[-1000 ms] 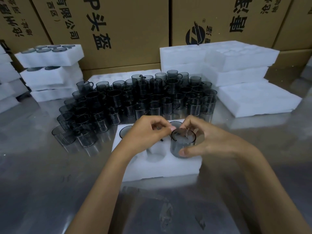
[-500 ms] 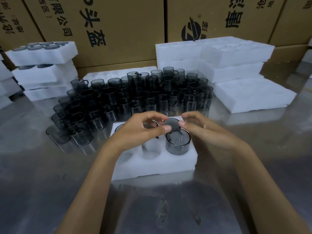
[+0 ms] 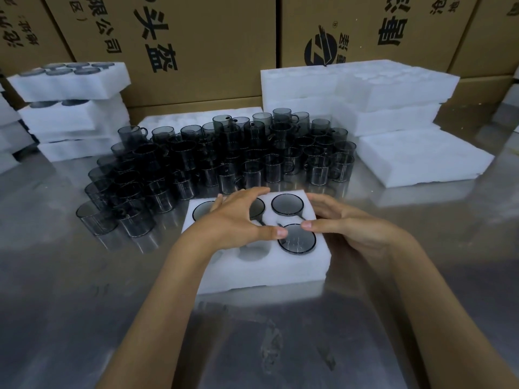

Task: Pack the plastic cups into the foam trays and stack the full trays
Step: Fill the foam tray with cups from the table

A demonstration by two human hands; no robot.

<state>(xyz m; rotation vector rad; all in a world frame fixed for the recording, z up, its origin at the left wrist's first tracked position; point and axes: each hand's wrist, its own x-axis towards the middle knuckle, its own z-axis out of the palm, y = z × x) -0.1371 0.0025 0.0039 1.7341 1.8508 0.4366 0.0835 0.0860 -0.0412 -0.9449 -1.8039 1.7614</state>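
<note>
Over the foam tray (image 3: 252, 270), both relaxed hands, left (image 3: 236, 220) and right (image 3: 345, 223), touch the seated cup (image 3: 297, 238) with their thumbs

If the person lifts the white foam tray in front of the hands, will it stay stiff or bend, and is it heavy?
The foam tray looks thick and blocky, so it probably stays fairly stiff. Foam and thin plastic cups suggest it is light for its size. Only the back row and the front right pocket hold cups, so the weight may sit unevenly; supporting both ends seems wise.
</note>
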